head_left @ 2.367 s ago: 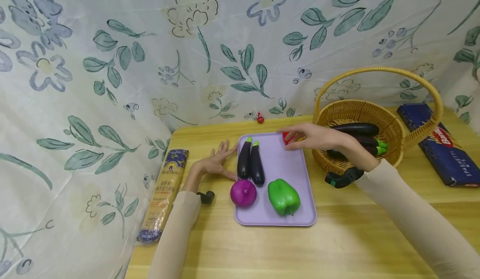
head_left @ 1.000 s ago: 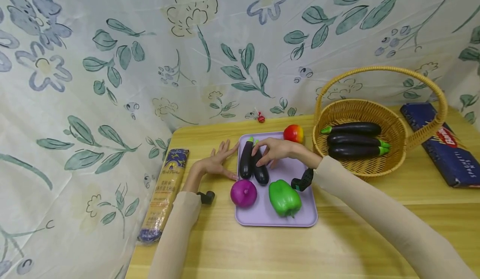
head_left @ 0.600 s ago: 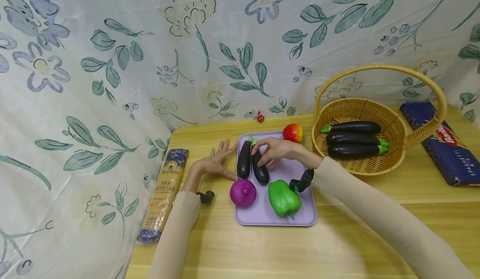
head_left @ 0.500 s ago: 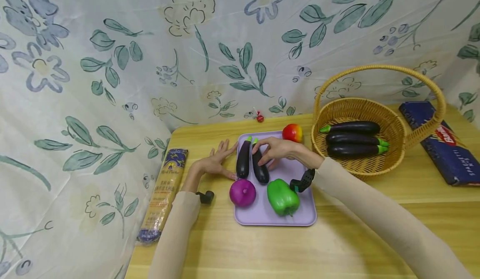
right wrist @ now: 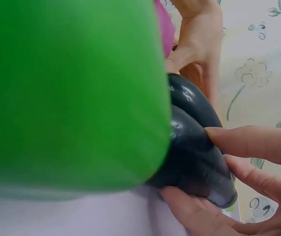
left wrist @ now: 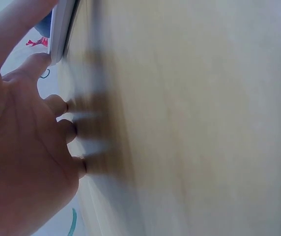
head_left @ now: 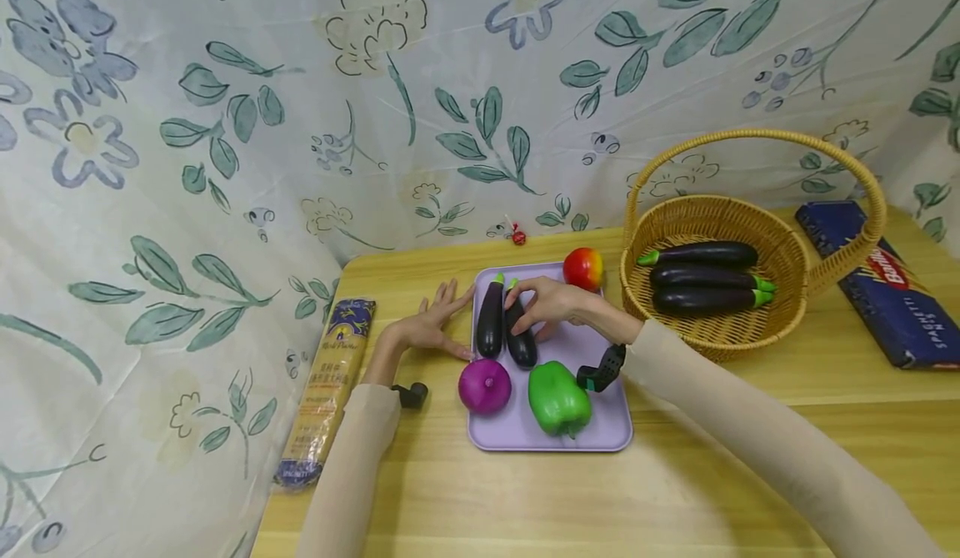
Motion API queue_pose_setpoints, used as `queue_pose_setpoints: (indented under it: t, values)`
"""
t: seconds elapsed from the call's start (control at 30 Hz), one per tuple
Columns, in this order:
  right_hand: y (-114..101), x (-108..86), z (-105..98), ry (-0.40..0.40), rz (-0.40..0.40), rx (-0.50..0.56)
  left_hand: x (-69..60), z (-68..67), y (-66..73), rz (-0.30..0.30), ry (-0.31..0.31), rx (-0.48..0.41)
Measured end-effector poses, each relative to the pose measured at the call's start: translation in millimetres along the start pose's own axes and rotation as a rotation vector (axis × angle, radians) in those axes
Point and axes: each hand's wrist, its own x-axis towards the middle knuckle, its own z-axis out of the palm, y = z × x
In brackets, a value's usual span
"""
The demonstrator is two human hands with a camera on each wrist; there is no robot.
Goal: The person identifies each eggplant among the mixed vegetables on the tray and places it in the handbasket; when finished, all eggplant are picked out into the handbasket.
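Observation:
My right hand (head_left: 551, 304) pinches the right-hand one of two eggplants on the lilac tray (head_left: 551, 444). In the right wrist view, thumb and fingers sit on both sides of this dark, glossy eggplant (right wrist: 194, 160). The other eggplant (head_left: 490, 324) lies beside it to the left. With fingers spread, my left hand (head_left: 427, 329) rests at the tray's left edge; in the left wrist view several fingertips (left wrist: 68, 130) press on the table. A purple onion (head_left: 484, 387) and a green bell pepper (head_left: 558, 399) lie on the near half of the tray.
A red-yellow fruit (head_left: 583, 268) sits at the tray's far right corner. A wicker basket (head_left: 708, 345) with a tall handle holds three eggplants. Spaghetti packs lie at the left (head_left: 326, 395) and right (head_left: 885, 291). A small red candy (head_left: 518, 237) lies at the back edge by the cloth.
My right hand has come from the red-yellow fruit leftward to the right-hand eggplant and grips it. The green bell pepper has shifted slightly left. My left hand has stayed in place.

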Motion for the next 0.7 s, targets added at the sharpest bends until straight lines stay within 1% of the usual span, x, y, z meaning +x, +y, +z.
queue_pose_setpoints:
  t: [0.13, 0.2, 0.33, 0.43, 0.53, 0.7]
  values:
    - [0.9, -1.4, -5.5, -0.002, 0.003, 0.012, -1.0, -0.2, 0.8, -0.005, -0.004, -0.002]
    - [2.1, -2.8, -9.8, 0.009, -0.004, 0.024, -1.1, -0.2, 0.3, -0.004, 0.000, 0.000]
    - [3.8, -10.4, -21.9, 0.035, -0.057, 0.038, -0.6, -0.3, 0.8, -0.004, 0.004, 0.005]
    - [2.6, -21.4, -32.8, 0.042, -0.110, 0.045, -0.2, -0.4, 1.0, -0.006, 0.002, 0.005]
    - [0.8, -34.5, -44.5, 0.030, -0.157, 0.061, -0.1, -0.2, 0.8, -0.005, 0.002, 0.000]
    - [-1.5, -59.7, -64.6, 0.036, -0.188, 0.049, -0.7, 0.2, 0.2, -0.003, 0.004, 0.002]
